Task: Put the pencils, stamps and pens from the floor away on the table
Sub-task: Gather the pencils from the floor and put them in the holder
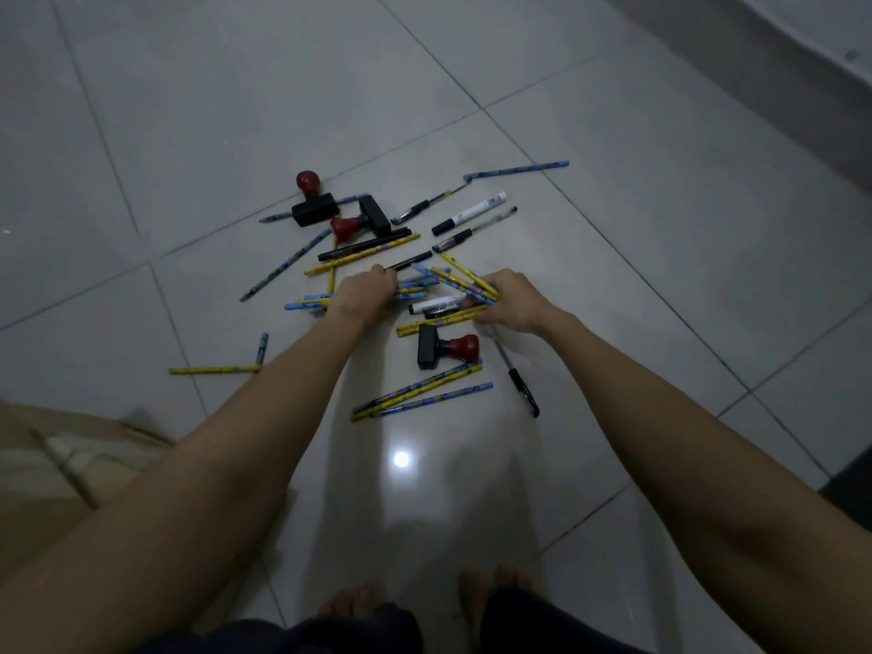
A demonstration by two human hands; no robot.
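Yellow and blue pencils, black pens, white markers and three stamps with red knobs lie scattered on the tiled floor. My left hand (365,290) grips a bundle of blue and yellow pencils (415,285) in the middle of the pile. My right hand (509,302) holds several yellow pencils (465,280) that fan out up and to the left. A white marker (436,305) lies between my hands. One stamp (446,350) lies just below them; two more stamps (315,203) (361,221) lie further off. Three pencils (420,394) lie nearer to me.
A black pen (521,380) lies right of the near stamp. A yellow pencil (214,370) and a short blue one (262,347) lie apart at the left. My bare feet (424,601) stand at the bottom. A brown cardboard box (56,460) is at the lower left, a white edge (802,44) at the top right.
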